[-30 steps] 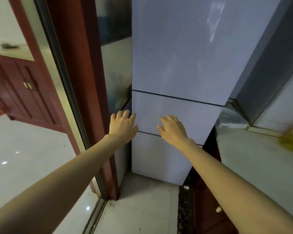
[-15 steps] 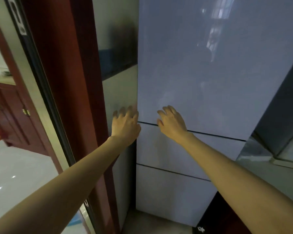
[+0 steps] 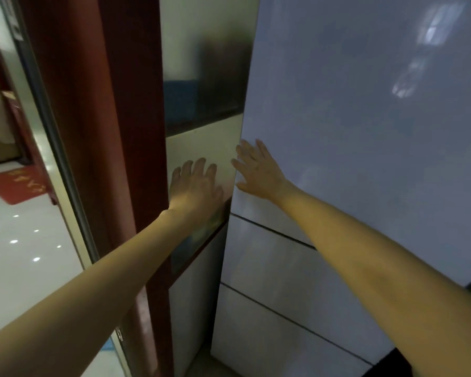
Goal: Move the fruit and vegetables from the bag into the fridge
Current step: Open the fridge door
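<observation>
A tall pale grey fridge [image 3: 365,131] fills the right half of the head view, all its doors closed, with two lower drawer fronts [image 3: 269,268] below the large upper door. My right hand [image 3: 256,170] lies with straight fingers on the upper door near its left edge. My left hand [image 3: 195,183] reaches beside the fridge's left side panel, fingers extended, holding nothing. No bag, fruit or vegetables are in view.
A dark red door frame [image 3: 98,131] stands just left of the fridge, with a sliding-door rail beside it. Beyond it lie a glossy white floor [image 3: 19,268] and a red mat [image 3: 14,183].
Both hands have risen from the lower drawer fronts to the upper door's left edge. The view has tilted up and closer to the fridge.
</observation>
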`<state>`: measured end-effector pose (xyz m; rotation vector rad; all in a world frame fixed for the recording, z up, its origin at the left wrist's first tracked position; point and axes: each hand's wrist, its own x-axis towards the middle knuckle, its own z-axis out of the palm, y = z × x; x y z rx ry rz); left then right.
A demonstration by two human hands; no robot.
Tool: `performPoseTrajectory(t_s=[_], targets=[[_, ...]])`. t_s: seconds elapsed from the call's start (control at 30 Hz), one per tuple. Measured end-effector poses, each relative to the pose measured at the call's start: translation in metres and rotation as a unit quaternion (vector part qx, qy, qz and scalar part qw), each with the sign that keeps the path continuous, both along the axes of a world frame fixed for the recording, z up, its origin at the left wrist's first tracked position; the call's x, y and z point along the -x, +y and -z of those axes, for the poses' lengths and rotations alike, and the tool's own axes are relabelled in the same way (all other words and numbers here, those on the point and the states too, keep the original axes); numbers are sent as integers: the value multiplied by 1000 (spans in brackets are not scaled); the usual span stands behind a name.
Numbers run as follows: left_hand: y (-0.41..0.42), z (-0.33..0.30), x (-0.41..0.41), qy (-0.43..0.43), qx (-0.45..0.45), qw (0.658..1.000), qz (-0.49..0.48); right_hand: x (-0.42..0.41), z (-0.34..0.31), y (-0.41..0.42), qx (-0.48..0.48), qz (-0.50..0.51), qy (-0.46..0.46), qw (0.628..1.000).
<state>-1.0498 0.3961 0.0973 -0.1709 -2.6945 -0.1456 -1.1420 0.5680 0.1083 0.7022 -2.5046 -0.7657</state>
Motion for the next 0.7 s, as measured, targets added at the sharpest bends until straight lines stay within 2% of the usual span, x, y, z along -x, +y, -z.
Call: performPoseTrajectory(t_s=[0.13,0.27,0.5,0.7], targets=[[3,2,3,7,-4,1000,-20,26,-1,-4,-130,11,52,990],[-7,10,2,-7,7,999,-30,36,-5,-7,-200,-1,81,976],[-16,14,-10,23,39,999,5,40,-9,-13,-248,3,99,964],[-21,10,-20,57,41,997,31,41,-11,-24,-246,24,98,964]])
